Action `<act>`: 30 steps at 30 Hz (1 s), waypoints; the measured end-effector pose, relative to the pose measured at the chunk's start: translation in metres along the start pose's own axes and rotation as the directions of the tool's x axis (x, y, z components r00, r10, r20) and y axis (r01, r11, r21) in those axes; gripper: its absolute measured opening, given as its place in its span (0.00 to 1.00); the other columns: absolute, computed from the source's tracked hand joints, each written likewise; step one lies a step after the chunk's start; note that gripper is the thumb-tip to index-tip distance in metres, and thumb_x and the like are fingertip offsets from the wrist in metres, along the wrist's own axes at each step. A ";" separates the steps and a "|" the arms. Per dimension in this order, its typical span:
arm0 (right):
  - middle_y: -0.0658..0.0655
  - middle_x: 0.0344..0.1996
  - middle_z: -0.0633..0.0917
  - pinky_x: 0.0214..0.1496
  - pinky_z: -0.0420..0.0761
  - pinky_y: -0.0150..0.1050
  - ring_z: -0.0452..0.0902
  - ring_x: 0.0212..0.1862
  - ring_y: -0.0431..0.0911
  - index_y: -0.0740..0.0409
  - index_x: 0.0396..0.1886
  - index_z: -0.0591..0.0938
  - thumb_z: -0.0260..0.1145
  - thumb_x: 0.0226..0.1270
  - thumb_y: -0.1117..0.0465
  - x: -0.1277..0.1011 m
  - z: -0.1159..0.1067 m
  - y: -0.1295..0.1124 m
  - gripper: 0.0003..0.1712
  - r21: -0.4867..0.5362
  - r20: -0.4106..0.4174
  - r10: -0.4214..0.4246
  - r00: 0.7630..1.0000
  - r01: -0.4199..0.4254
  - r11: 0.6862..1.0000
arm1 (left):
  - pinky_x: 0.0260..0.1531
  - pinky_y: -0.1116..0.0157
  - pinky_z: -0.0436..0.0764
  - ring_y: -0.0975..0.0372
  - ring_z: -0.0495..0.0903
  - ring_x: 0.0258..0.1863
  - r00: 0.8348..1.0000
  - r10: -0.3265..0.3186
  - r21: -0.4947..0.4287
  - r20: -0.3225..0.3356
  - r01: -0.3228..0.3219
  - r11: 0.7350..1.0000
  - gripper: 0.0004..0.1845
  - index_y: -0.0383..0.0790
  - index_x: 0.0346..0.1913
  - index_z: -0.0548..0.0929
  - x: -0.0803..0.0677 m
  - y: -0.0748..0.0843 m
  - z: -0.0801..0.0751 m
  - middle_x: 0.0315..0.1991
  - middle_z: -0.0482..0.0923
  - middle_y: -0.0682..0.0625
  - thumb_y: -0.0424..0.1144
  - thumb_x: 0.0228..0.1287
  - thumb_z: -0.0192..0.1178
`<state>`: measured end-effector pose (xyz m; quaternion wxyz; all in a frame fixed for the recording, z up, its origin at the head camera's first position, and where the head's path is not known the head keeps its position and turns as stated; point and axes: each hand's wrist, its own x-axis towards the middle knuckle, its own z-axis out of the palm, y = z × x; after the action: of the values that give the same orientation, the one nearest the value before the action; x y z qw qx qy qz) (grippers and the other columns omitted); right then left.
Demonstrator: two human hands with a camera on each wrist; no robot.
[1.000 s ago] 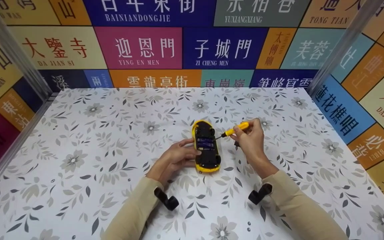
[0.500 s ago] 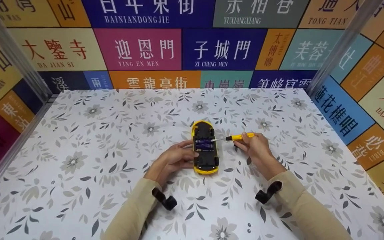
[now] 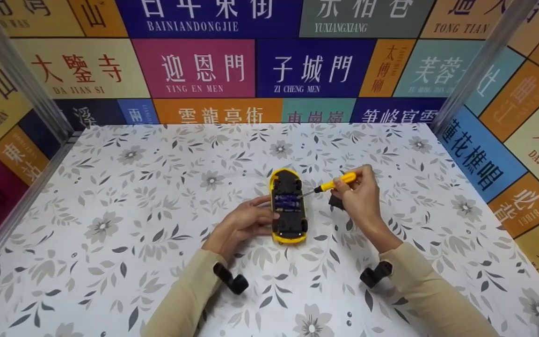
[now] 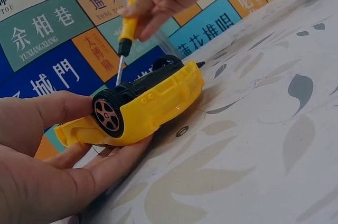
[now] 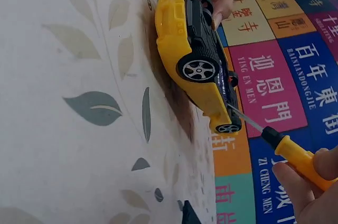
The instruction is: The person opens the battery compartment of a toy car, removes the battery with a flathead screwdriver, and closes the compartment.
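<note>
Toy car (image 3: 289, 224): yellow body, black underside, black tyres, spoked metallic-looking wheel hubs; held upside down, underside facing up, its length running away from the viewer.

Batteries (image 3: 288, 204): purple-blue, uncovered, seated crosswise in the middle of the car's underside.

Screwdriver (image 3: 327, 186): yellow handle, black collar, slim metal shaft; held at a slant, tip at the right side of the batteries; contact unclear.

Black piece (image 3: 336, 201): partly hidden, right of the car, below the screwdriver's handle.

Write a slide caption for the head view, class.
The left hand holds an upturned yellow toy car; the right hand points a yellow screwdriver at its open battery compartment.
</note>
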<state>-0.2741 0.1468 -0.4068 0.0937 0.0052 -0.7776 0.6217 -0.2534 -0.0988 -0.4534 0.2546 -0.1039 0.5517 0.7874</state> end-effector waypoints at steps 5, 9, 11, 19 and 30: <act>0.62 0.36 0.83 0.32 0.83 0.27 0.83 0.37 0.49 0.64 0.41 0.70 0.68 0.65 0.69 -0.012 0.010 -0.012 0.14 -0.254 0.005 -0.212 0.977 0.207 0.945 | 0.48 0.53 0.87 0.57 0.87 0.40 1.000 0.003 0.004 -0.014 -0.003 1.000 0.38 0.42 0.74 0.64 0.000 0.000 0.002 0.65 0.76 0.35 0.20 0.61 0.58; 0.61 0.33 0.85 0.32 0.76 0.34 0.82 0.34 0.51 0.62 0.39 0.70 0.69 0.65 0.66 -0.017 0.021 -0.020 0.14 -0.361 0.036 -0.289 0.957 0.282 0.889 | 0.51 0.51 0.86 0.55 0.87 0.41 1.000 0.012 -0.014 -0.023 -0.012 1.000 0.38 0.41 0.74 0.64 -0.001 0.000 0.004 0.66 0.75 0.33 0.19 0.61 0.58; 0.62 0.32 0.85 0.33 0.77 0.36 0.82 0.35 0.52 0.61 0.39 0.70 0.69 0.66 0.65 -0.016 0.025 -0.021 0.14 -0.360 0.032 -0.277 0.960 0.269 0.893 | 0.52 0.50 0.86 0.56 0.86 0.41 1.000 0.010 -0.018 -0.029 -0.011 1.000 0.38 0.41 0.74 0.64 0.000 0.000 0.005 0.66 0.74 0.34 0.19 0.61 0.58; 0.63 0.45 0.77 0.42 0.88 0.32 0.85 0.35 0.42 0.64 0.46 0.67 0.62 0.71 0.69 0.018 0.009 0.000 0.12 0.065 -0.003 0.197 0.980 -0.196 0.978 | 0.55 0.48 0.84 0.56 0.87 0.41 0.999 -0.005 -0.008 -0.033 0.005 1.000 0.39 0.41 0.75 0.64 0.001 0.000 0.004 0.64 0.77 0.36 0.20 0.61 0.58; 0.59 0.43 0.79 0.46 0.88 0.32 0.87 0.32 0.39 0.59 0.48 0.65 0.56 0.76 0.65 0.022 -0.009 0.026 0.09 0.288 0.100 0.456 0.884 -0.464 0.838 | 0.52 0.48 0.85 0.57 0.86 0.37 1.000 -0.011 -0.038 -0.029 0.010 0.999 0.39 0.41 0.74 0.65 0.002 0.000 0.000 0.54 0.85 0.37 0.18 0.60 0.58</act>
<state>-0.2975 0.1642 -0.4264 -0.0709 -0.1588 -0.6524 0.7377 -0.2547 -0.0981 -0.4545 0.2487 -0.1231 0.5397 0.7948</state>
